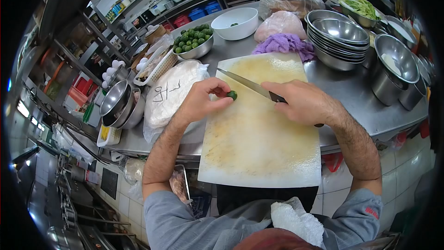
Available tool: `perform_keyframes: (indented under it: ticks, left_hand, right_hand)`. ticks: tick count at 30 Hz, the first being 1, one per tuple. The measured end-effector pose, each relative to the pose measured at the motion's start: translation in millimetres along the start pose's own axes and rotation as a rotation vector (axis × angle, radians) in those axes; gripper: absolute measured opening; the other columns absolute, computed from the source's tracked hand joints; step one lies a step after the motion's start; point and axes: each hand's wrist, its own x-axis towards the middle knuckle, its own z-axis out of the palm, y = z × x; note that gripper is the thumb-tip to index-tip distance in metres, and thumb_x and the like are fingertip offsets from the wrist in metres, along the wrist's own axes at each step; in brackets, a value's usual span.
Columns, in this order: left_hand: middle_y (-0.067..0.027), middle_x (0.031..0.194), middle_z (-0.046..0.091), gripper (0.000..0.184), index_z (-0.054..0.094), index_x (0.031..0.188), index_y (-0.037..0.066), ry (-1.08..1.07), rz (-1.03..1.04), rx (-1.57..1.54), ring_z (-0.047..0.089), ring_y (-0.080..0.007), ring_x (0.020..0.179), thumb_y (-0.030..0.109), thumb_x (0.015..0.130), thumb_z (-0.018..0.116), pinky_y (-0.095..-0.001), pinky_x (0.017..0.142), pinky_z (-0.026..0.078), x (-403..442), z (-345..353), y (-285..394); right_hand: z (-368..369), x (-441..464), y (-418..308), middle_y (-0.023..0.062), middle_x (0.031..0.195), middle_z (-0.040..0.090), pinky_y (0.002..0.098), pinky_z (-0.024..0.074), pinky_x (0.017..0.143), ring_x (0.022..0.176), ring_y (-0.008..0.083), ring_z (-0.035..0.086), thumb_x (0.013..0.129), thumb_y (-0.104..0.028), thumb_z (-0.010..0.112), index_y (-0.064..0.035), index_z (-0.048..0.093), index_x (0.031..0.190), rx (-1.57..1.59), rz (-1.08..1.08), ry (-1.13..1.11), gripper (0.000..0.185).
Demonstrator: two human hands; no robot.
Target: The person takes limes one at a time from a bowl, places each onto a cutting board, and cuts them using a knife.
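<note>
A small green lime (232, 95) rests on the worn white cutting board (259, 157), pinched at its left side by the fingertips of my left hand (206, 98). My right hand (300, 102) is wrapped round the dark handle of a kitchen knife (249, 84). The blade points up and to the left, passing just beyond the lime; whether it touches the lime I cannot tell. Farther back, a steel bowl heaped with green limes (193, 39) stands beside a white bowl (235, 24), which has a little green fruit at its bottom.
Stacked steel bowls (340, 37) and a purple cloth (283, 46) sit behind the board. On the left lie a marked white plastic bag (169, 95), a perforated basket (157, 65) and more steel bowls (115, 99). Leafy greens (360, 7) fill a bowl at back right.
</note>
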Motion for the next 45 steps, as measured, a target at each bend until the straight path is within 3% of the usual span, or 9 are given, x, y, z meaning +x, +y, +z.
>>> perform_keyframes:
  ticks: [6, 8, 11, 16, 22, 29, 31, 42, 45]
  left_hand:
    - [-0.0053, 0.099, 0.066, 0.030, 0.062, 0.112, -0.002, 0.054, -0.071, -0.134, 0.063, -0.0110, 0.088, 0.004, 0.083, 0.071, -0.0261, 0.082, 0.050, 0.8, 1.4, -4.0]
    - [-0.0066, 0.102, 0.068, 0.031, 0.062, 0.117, 0.000, 0.054, -0.096, -0.723, 0.065, -0.0144, 0.089, 0.009, 0.088, 0.066, -0.0294, 0.083, 0.052, 3.8, -6.4, -4.4]
    - [-0.0077, 0.106, 0.067, 0.034, 0.058, 0.124, 0.000, 0.014, -0.096, -1.016, 0.065, -0.0166, 0.095, 0.007, 0.091, 0.062, -0.0316, 0.087, 0.052, 2.8, -18.6, -10.5]
    - [-0.0086, 0.112, 0.066, 0.036, 0.056, 0.125, 0.001, 0.005, -0.011, -1.042, 0.065, -0.0188, 0.097, 0.009, 0.091, 0.062, -0.0338, 0.091, 0.051, 3.3, -20.1, -15.8]
    - [-0.0081, 0.111, 0.066, 0.034, 0.057, 0.121, 0.001, 0.004, 0.071, -0.970, 0.064, -0.0168, 0.097, 0.004, 0.089, 0.065, -0.0321, 0.091, 0.051, 3.3, -12.5, -9.4]
    - [-0.0073, 0.101, 0.067, 0.028, 0.064, 0.110, -0.001, 0.175, 0.002, -0.445, 0.063, -0.0124, 0.090, 0.006, 0.084, 0.072, -0.0265, 0.083, 0.051, 3.3, 14.9, 0.1]
    - [-0.0069, 0.098, 0.067, 0.023, 0.067, 0.103, 0.001, 0.205, 0.121, 0.181, 0.062, -0.0112, 0.087, 0.007, 0.082, 0.073, -0.0256, 0.080, 0.051, 1.4, 17.6, 5.3]
    - [-0.0071, 0.089, 0.064, 0.019, 0.068, 0.097, 0.001, 0.301, 0.185, 0.214, 0.064, -0.0127, 0.075, 0.009, 0.081, 0.075, -0.0262, 0.069, 0.052, 2.9, 28.4, 4.6]
    - [-0.0076, 0.088, 0.064, 0.020, 0.068, 0.096, 0.001, 0.325, 0.166, 0.222, 0.064, -0.0132, 0.074, 0.010, 0.080, 0.076, -0.0263, 0.068, 0.052, 3.3, 30.9, 3.2]
  right_hand:
    - [1.4, 0.5, -0.7, 0.0201, 0.109, 0.066, 0.0449, 0.0481, 0.089, 0.103, 0.0375, 0.062, 0.087, -0.012, 0.059, -0.0054, 0.045, 0.137, 0.015, -0.004, -0.010, 0.052]
    - [-1.9, -0.2, -3.4, 0.0213, 0.109, 0.066, 0.0451, 0.0480, 0.090, 0.103, 0.0379, 0.062, 0.087, -0.012, 0.059, -0.0060, 0.045, 0.138, 0.029, 0.030, -0.014, 0.053]
    - [-0.5, 1.2, 1.1, 0.0222, 0.110, 0.065, 0.0450, 0.0480, 0.091, 0.104, 0.0382, 0.062, 0.088, -0.012, 0.059, -0.0066, 0.044, 0.138, 0.007, 0.023, 0.011, 0.053]
    - [-0.5, 1.2, 0.3, 0.0223, 0.111, 0.065, 0.0450, 0.0479, 0.091, 0.105, 0.0383, 0.061, 0.088, -0.013, 0.059, -0.0071, 0.044, 0.139, 0.008, 0.027, 0.009, 0.054]
    - [1.2, 1.6, 2.3, 0.0226, 0.111, 0.065, 0.0453, 0.0476, 0.092, 0.105, 0.0384, 0.061, 0.088, -0.012, 0.058, -0.0068, 0.044, 0.139, 0.008, 0.023, 0.015, 0.054]
    - [-0.7, 0.7, -1.0, 0.0227, 0.109, 0.065, 0.0456, 0.0477, 0.091, 0.104, 0.0386, 0.062, 0.087, -0.012, 0.058, -0.0060, 0.044, 0.139, 0.024, 0.033, 0.011, 0.054]
    - [1.3, 1.1, 0.3, 0.0227, 0.109, 0.065, 0.0456, 0.0478, 0.091, 0.104, 0.0388, 0.062, 0.087, -0.012, 0.058, -0.0058, 0.044, 0.139, 0.018, 0.028, 0.023, 0.054]
    - [17.5, -30.3, -11.8, 0.0233, 0.113, 0.063, 0.0464, 0.0481, 0.088, 0.105, 0.0406, 0.060, 0.088, -0.011, 0.057, -0.0022, 0.042, 0.138, 0.020, 0.057, 0.084, 0.053]
    - [25.3, -41.2, -8.8, 0.0232, 0.090, 0.065, 0.0512, 0.0490, 0.077, 0.089, 0.0425, 0.062, 0.086, -0.008, 0.052, -0.0023, 0.044, 0.123, 0.063, -0.073, 0.190, 0.038]
